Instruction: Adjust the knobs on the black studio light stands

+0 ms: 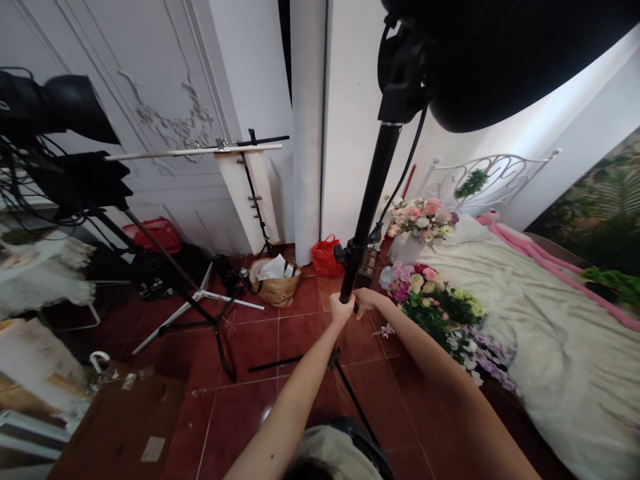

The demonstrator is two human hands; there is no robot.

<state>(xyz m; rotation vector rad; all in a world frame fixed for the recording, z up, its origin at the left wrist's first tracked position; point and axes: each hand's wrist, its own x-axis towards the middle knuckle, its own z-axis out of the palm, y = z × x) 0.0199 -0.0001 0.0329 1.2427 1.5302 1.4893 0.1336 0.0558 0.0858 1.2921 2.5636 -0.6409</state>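
Note:
A black light stand rises from the floor in front of me, its column leaning to the right. A large black studio light is mounted on its top, cut off by the upper edge of the view. My left hand is wrapped round the column, below a collar with a knob. On the column's right side, at the same height, my right hand is closed with bent fingers at a small dark part of the stand, mostly hidden. The stand's legs spread over the floor below my forearms.
Another light on a stand is at left. Behind are a woven bag, a red bag and a white paper roll. Flowers border a bed at right. A cardboard box lies at lower left.

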